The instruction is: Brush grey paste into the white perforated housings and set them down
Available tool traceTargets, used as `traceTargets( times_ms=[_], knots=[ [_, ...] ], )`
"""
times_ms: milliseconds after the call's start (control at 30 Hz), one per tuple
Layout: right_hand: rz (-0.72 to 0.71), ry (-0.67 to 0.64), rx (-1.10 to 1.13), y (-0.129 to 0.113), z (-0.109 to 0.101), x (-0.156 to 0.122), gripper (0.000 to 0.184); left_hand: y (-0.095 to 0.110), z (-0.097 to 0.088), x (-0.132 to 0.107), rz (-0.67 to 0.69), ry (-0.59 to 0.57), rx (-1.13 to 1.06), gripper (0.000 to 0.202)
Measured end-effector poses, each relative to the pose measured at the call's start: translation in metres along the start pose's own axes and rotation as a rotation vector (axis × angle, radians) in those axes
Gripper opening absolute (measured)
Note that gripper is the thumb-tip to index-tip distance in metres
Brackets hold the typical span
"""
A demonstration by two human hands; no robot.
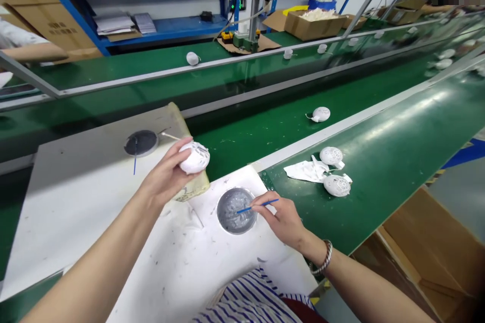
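Note:
My left hand (166, 171) is wrapped round a white egg-shaped ornament (195, 158) with a cut-out pattern, held above the white board. Between the fingers of my right hand (282, 219) is a thin blue paintbrush (261, 205). Its lower end reaches into a round dish of grey paint (235, 212) on the white board (166, 262). To the right, two patterned white eggs (336, 185) lie beside a crumpled white cloth (306, 170) on the green table.
A second dish of dark paint (142, 143) with a blue stick stands at the left. Another white egg (321, 114) lies on the green belt (257, 126). A metal rail (303, 140) borders the belt. An open cardboard box (428, 252) is at the lower right. Other people are partly visible.

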State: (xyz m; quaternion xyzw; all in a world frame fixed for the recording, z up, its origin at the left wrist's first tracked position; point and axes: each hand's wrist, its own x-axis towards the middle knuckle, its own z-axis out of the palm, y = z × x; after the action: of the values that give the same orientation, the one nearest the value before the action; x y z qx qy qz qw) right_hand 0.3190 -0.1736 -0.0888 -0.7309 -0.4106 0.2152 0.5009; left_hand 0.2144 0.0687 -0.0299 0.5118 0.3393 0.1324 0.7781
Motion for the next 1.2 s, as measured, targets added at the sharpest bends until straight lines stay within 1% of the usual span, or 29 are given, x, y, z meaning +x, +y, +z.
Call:
traceTargets(
  times_ms=[67,133,167,233,333,367,433,500,600,667,733,800,867,933,1000,1100,1200],
  knots=[
    [0.077,0.053,0.124,-0.004,-0.003,-0.001,0.006,-0.003,-0.005,-0.028,-0.035,0.029,-0.206,0.045],
    [0.116,0.074,0.216,-0.008,-0.006,-0.002,0.008,-0.01,-0.006,-0.052,-0.051,0.015,-0.286,0.049],
    [0.119,0.069,0.228,-0.01,-0.008,-0.004,0.008,-0.014,-0.005,-0.062,-0.052,-0.002,-0.311,0.051],
    [0.096,0.053,0.183,-0.012,-0.012,-0.007,0.007,-0.021,-0.003,-0.077,-0.054,-0.046,-0.333,0.051],
    [0.074,0.056,0.082,-0.012,-0.019,-0.013,0.005,-0.027,0.001,-0.091,-0.058,-0.111,-0.322,0.052],
    [0.083,0.074,0.077,-0.011,-0.021,-0.015,0.005,-0.029,0.003,-0.094,-0.06,-0.125,-0.314,0.051],
    [0.116,0.13,0.141,-0.01,-0.026,-0.018,0.006,-0.031,0.006,-0.098,-0.06,-0.128,-0.291,0.043],
    [0.154,0.199,0.272,-0.009,-0.029,-0.019,0.009,-0.032,0.009,-0.101,-0.05,-0.1,-0.244,0.035],
    [0.228,0.285,0.479,-0.009,-0.03,-0.019,0.013,-0.035,0.013,-0.104,-0.035,-0.038,-0.189,0.028],
    [0.288,0.323,0.61,-0.01,-0.03,-0.018,0.016,-0.036,0.017,-0.106,-0.048,0.02,-0.212,0.02],
    [0.337,0.348,0.736,-0.013,-0.03,-0.017,0.018,-0.037,0.021,-0.107,-0.085,0.099,-0.267,0.017],
    [0.372,0.358,0.828,-0.018,-0.03,-0.015,0.019,-0.039,0.025,-0.107,-0.137,0.184,-0.32,0.015],
    [0.395,0.35,0.893,-0.025,-0.03,-0.013,0.019,-0.041,0.028,-0.107,-0.186,0.225,-0.353,0.013],
    [0.396,0.337,0.932,-0.033,-0.03,-0.011,0.018,-0.044,0.031,-0.108,-0.204,0.217,-0.358,0.013],
    [0.371,0.319,0.948,-0.043,-0.03,-0.01,0.017,-0.045,0.033,-0.109,-0.194,0.171,-0.343,0.014],
    [0.295,0.286,0.936,-0.057,-0.028,-0.008,0.014,-0.046,0.036,-0.111,-0.175,0.105,-0.312,0.015],
    [0.214,0.254,0.883,-0.066,-0.024,-0.008,0.01,-0.044,0.037,-0.114,-0.172,0.066,-0.283,0.018]
  ],
)
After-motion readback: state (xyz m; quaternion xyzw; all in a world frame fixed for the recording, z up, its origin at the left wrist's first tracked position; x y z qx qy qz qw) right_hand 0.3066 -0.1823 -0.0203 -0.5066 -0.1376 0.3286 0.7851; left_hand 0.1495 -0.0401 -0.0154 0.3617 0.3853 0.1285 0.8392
